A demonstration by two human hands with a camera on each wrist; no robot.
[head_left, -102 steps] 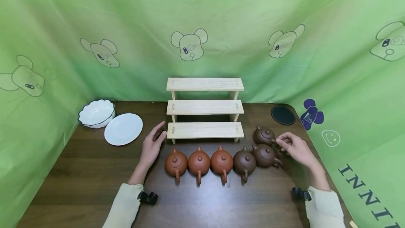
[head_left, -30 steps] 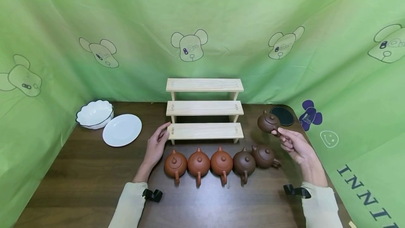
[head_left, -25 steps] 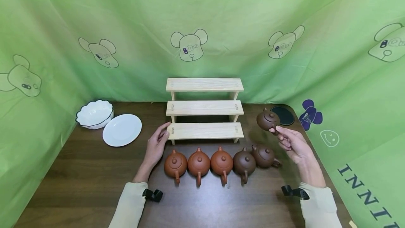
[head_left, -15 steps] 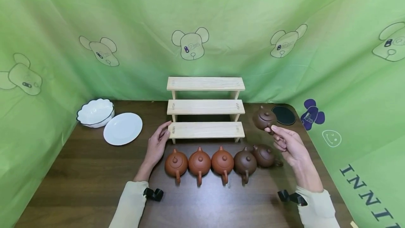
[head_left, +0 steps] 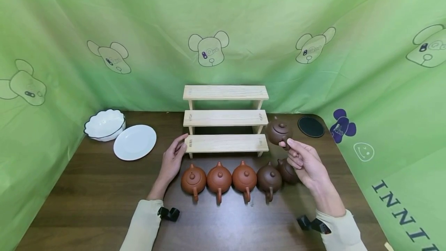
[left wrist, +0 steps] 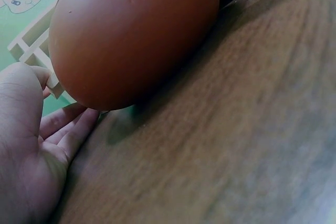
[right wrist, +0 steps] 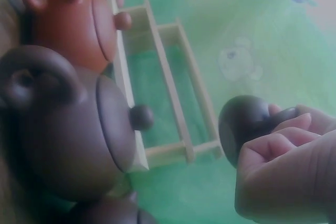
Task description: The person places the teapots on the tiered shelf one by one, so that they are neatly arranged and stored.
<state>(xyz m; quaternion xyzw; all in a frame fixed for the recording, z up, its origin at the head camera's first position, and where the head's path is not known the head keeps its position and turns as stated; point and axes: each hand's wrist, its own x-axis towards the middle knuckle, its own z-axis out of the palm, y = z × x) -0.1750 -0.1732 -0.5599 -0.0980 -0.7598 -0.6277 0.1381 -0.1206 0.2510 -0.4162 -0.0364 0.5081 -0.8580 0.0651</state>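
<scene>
My right hand (head_left: 310, 164) pinches a small dark brown teapot (head_left: 278, 130) by its handle, raised beside the right end of a wooden three-step shelf (head_left: 226, 143). In the right wrist view, this teapot (right wrist: 239, 124) shows beyond my curled fingers. My left hand (head_left: 172, 162) holds the left end of the lowest step between thumb and fingers. In front of the shelf stand three red-brown teapots (head_left: 219, 178) in a row, handles toward me. To their right come a dark brown teapot (head_left: 269, 178) and another dark teapot (head_left: 287, 171), partly hidden by my right hand.
A white scalloped bowl (head_left: 106, 125) and a white oval plate (head_left: 135, 142) are at the back left of the wooden table (head_left: 90, 200). A round black mat (head_left: 311, 127) lies at the back right. Green cloth (head_left: 244, 7) hangs around the table.
My right hand has lifted one dark teapot from the right-hand group and carried it left toward the shelf. My left hand has moved onto the shelf's lower left end and stayed there.
</scene>
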